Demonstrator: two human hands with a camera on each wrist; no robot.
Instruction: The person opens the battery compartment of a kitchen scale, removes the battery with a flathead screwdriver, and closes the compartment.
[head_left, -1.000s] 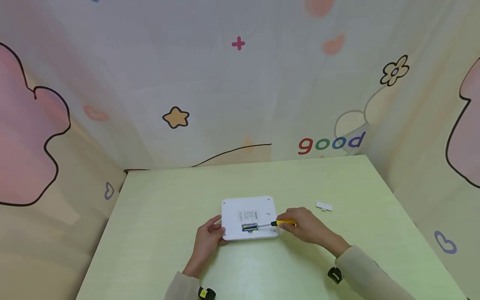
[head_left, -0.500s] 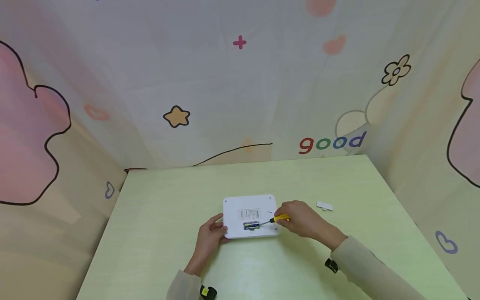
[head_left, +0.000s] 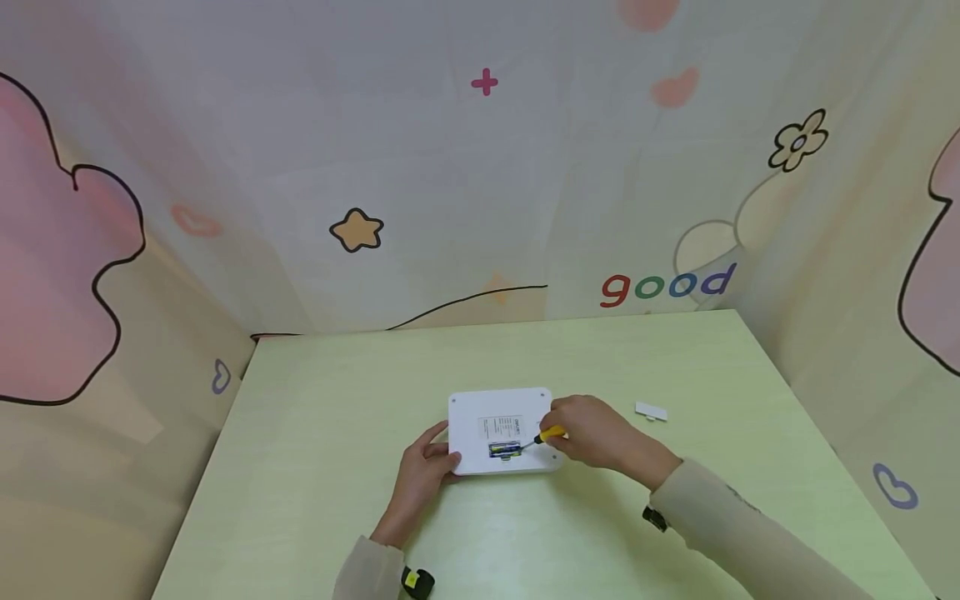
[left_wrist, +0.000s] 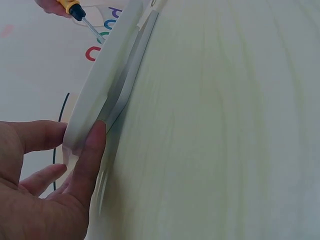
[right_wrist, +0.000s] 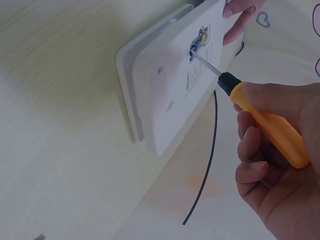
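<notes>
A flat white square device (head_left: 501, 429) lies face down on the pale green table (head_left: 337, 467), its battery bay open with a blue and yellow battery (head_left: 504, 450) inside. My left hand (head_left: 423, 471) holds the device's near left corner, thumb and fingers pinching the edge (left_wrist: 82, 145). My right hand (head_left: 592, 432) grips a yellow-handled screwdriver (right_wrist: 265, 122); its metal tip (right_wrist: 196, 55) touches the battery bay. The device's rim (right_wrist: 131, 95) stands a little off the table.
A small white cover piece (head_left: 650, 410) lies on the table to the right of the device. Patterned fabric walls (head_left: 480, 167) close in the table at the back and on both sides.
My right hand has moved left with the screwdriver, bringing its tip closer into the battery bay. The left hand stays on the device's corner.
</notes>
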